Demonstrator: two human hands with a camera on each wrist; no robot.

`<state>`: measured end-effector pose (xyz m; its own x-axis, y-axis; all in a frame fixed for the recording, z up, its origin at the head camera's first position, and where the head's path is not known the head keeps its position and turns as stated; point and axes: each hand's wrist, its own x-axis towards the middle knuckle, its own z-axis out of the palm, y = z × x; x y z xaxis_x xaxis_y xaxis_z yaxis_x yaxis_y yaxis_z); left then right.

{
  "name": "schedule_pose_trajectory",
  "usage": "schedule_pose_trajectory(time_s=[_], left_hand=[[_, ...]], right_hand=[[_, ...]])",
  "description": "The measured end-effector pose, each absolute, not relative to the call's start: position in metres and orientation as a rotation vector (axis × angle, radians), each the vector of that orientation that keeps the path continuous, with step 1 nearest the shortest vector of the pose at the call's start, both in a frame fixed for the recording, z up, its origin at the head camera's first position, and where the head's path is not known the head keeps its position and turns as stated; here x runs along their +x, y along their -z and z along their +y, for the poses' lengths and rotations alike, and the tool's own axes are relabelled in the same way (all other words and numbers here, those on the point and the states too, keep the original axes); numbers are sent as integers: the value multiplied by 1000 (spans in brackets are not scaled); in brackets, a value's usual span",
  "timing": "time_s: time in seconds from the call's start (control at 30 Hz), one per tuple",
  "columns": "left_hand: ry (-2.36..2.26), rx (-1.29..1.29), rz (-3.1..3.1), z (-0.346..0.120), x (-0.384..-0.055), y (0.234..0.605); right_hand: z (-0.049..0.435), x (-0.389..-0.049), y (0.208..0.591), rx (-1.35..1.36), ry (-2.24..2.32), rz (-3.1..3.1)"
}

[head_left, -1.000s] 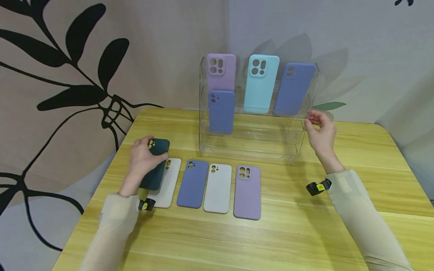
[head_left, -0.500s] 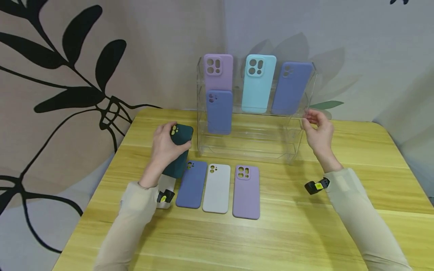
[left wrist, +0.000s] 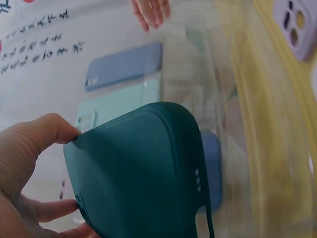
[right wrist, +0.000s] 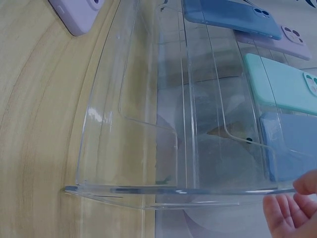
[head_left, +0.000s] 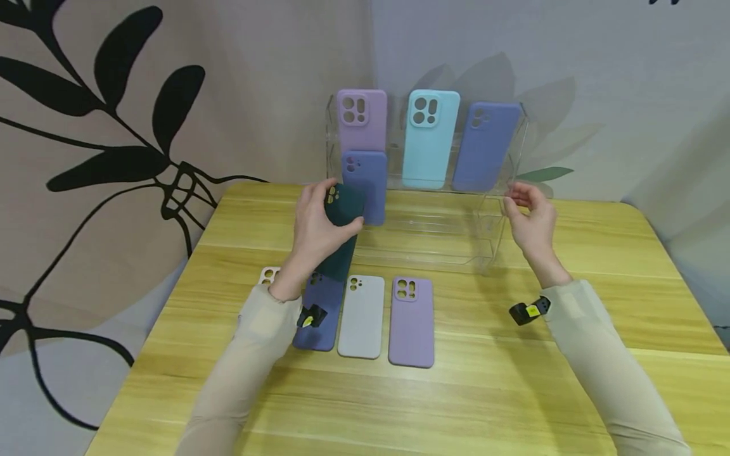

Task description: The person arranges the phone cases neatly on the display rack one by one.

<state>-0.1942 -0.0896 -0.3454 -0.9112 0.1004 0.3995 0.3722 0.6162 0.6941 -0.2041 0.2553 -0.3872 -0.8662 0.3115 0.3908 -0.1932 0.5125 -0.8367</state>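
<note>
My left hand (head_left: 315, 233) grips a dark green phone case (head_left: 341, 248) near its camera end, thumb on one edge and fingers on the other. The case is tilted in the air, in front of the clear acrylic display stand (right wrist: 133, 189). On the stand's lower tier leans a blue case (head_left: 371, 187). Above it stand a purple case (head_left: 362, 123), a mint case (head_left: 430, 142) and another blue case (head_left: 485, 149). At the stand's right side, my right hand (head_left: 533, 225) pinches the edge of the side panel between thumb and fingers.
A row of cases lies on the wooden table (head_left: 485, 392): a white one (head_left: 268, 275) mostly hidden by my left arm, a blue one (head_left: 319, 316), a second white one (head_left: 360, 323) and a purple one (head_left: 412, 329). A wall stands behind.
My left hand has carried the green phone case up and to the right, from over the leftmost white case to the stand's lower left. My right hand has stayed at the stand's side.
</note>
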Motion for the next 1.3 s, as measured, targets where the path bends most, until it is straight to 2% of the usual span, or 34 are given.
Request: schedule_pose_trajectory(time_s=[0.33,0.73,1.3], left_hand=[[1251,-517,-2446,-41,-205,335],[1217,-501,-2316,10,-221,323],[1098,-382,-1987,62,-254,347]], right_hand=[[255,-205,388,-58,-1359,-2195],[256,-206,389,-77,-1335,-2211],[248,-198,375,-71,-1364,-2214]])
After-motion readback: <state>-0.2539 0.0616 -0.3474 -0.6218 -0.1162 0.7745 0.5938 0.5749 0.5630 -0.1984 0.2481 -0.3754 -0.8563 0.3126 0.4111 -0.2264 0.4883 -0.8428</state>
